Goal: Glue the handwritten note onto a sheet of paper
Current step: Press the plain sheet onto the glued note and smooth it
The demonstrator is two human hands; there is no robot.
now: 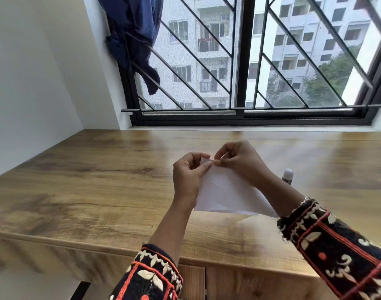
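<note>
With the left hand (pixel 188 176) we pinch the top corner of the white paper (pixel 224 191); the right hand (pixel 241 161) pinches the same corner from 2 o'clock. The paper hangs toward 5 o'clock above the desk (pixel 77 180) (no handwriting shows). The glue stick (pixel 287 175) stands at 3 o'clock, nearer the right hand.

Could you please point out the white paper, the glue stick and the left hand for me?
white paper (pixel 224 191): head view, bare middle of the sheet.
glue stick (pixel 288 173): head view, its white cap.
left hand (pixel 186 177): head view, back of the hand.
</note>
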